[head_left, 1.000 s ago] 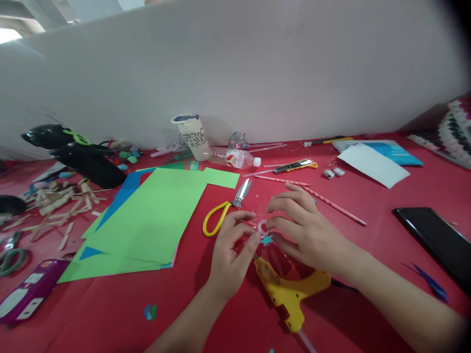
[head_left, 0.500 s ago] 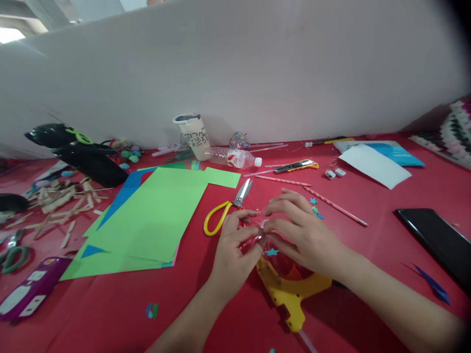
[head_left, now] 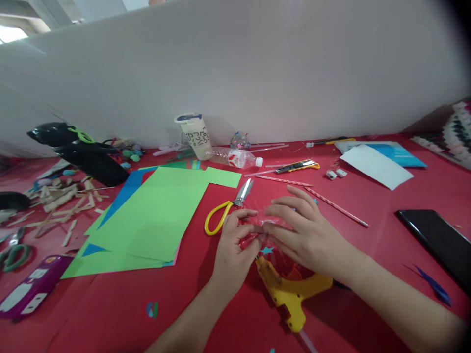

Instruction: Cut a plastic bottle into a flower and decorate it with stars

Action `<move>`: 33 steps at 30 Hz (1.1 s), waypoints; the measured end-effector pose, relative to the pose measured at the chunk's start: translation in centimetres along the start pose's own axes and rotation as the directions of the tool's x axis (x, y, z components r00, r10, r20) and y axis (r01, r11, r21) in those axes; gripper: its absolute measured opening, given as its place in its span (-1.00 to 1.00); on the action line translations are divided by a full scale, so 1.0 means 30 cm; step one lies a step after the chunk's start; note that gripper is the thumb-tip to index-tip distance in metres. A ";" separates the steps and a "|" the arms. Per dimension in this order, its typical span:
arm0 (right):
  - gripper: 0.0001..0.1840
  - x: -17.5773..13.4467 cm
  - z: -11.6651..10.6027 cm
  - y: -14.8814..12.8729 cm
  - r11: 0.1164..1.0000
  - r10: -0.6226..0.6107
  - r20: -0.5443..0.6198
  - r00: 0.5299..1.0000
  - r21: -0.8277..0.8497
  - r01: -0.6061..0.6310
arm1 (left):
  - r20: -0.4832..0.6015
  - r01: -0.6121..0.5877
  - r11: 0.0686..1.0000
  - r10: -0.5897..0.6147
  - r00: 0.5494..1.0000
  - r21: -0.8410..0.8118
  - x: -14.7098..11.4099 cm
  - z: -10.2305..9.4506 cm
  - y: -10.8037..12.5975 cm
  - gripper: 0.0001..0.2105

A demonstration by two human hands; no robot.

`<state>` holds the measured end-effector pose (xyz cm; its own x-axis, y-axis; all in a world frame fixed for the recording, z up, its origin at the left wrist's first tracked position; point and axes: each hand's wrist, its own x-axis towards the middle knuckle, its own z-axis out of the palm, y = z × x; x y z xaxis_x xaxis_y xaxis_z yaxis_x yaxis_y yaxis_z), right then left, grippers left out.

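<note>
Between my hands is a see-through plastic piece (head_left: 270, 215), partly hidden by my fingers; its full shape does not show. My left hand (head_left: 235, 245) pinches its near left edge between thumb and fingers. Curved over its right side, my right hand (head_left: 305, 228) has its fingertips on the plastic beside the left thumb. A teal star (head_left: 267, 250) shows just below the fingers. Under my right hand lies a yellow hot glue gun (head_left: 290, 291) with a clear glue stick in its back end. Yellow-handled scissors (head_left: 230, 206) rest left of my hands, blades pointing away.
Green paper sheets (head_left: 154, 215) are stacked at left, near a purple case (head_left: 35, 289) and wooden sticks (head_left: 73, 206). Behind stand a cup (head_left: 195, 137) and a lying plastic bottle (head_left: 235, 158). A box cutter (head_left: 298, 166), striped straws (head_left: 336, 207) and a black phone (head_left: 437, 242) lie rightward.
My right fingers have lifted and spread slightly over the plastic piece, now covering more of the small stars beyond it. My left hand keeps its pinch almost unmoved.
</note>
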<state>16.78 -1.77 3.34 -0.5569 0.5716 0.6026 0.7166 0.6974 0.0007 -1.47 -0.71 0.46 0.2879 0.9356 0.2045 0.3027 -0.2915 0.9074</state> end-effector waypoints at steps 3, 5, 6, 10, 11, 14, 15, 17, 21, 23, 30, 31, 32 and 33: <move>-0.87 0.004 0.005 0.000 0.998 0.027 -0.031 0.999 0.051 -0.025 | 0.008 0.008 1.000 -0.008 1.000 -0.016 0.001 -0.001 0.004 -0.87; -0.87 0.004 0.009 0.000 0.997 0.025 -0.034 0.999 0.067 -0.023 | 0.014 0.014 1.000 -0.013 1.000 -0.021 0.003 -0.001 0.006 -0.87; -0.87 0.003 0.010 0.000 0.998 0.018 -0.028 0.999 0.064 -0.016 | 0.014 0.017 1.000 -0.017 1.000 -0.022 0.003 -0.001 0.007 -0.87; -0.86 -0.005 0.012 0.000 0.999 -0.008 -0.014 1.000 0.042 0.008 | -0.020 0.023 1.000 -0.023 1.000 -0.014 0.005 0.001 0.003 -0.92; -0.85 -0.007 0.012 0.000 0.999 -0.007 -0.020 1.000 0.044 0.008 | -0.030 0.022 1.000 -0.023 0.999 -0.011 0.006 0.002 0.003 -0.93; -0.85 -0.011 0.012 -0.001 0.998 0.002 -0.044 0.999 0.062 0.000 | -0.035 0.024 1.000 -0.024 0.999 -0.002 0.005 0.007 0.004 -0.94; -0.85 -0.011 0.013 -0.002 0.998 0.009 -0.053 0.999 0.068 -0.005 | -0.030 0.026 1.000 -0.026 0.999 0.006 0.004 0.008 0.005 -0.94; -0.84 -0.008 0.014 -0.003 0.997 0.017 -0.060 0.998 0.078 -0.012 | -0.019 0.021 0.999 -0.020 1.000 0.024 0.002 0.008 0.010 -0.94; -0.85 0.000 0.010 -0.004 0.995 0.024 -0.033 0.999 0.098 -0.020 | -0.013 0.004 0.998 -0.003 1.000 0.059 -0.001 0.003 0.015 -0.92; -0.88 0.003 0.004 -0.001 0.993 0.054 0.004 0.999 0.101 -0.054 | -0.019 0.003 0.999 -0.002 1.000 0.054 0.000 0.000 0.013 -0.92; -0.81 -0.002 -0.013 0.017 0.986 0.113 0.080 0.990 0.111 -0.122 | -0.015 0.019 1.000 -0.019 1.000 0.010 0.002 -0.004 0.006 -0.94; -0.79 -0.003 -0.016 0.018 0.987 0.110 0.083 0.990 0.106 -0.118 | -0.016 0.018 1.000 -0.018 1.000 0.004 0.002 -0.005 0.006 -0.94; -0.78 -0.004 -0.019 0.019 0.988 0.105 0.081 0.991 0.101 -0.113 | -0.017 0.016 1.000 -0.016 1.000 -0.003 0.002 -0.006 0.005 -0.93; -0.76 -0.004 -0.023 0.020 0.989 0.100 0.071 0.992 0.098 -0.107 | -0.022 0.012 1.000 -0.012 1.000 -0.012 0.002 -0.007 0.004 -0.92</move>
<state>17.58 -1.71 3.81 -0.5108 0.6675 0.5418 0.7271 0.6717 -0.1419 -1.60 -0.64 0.64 0.2637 0.9433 0.2015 0.2954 -0.2778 0.9141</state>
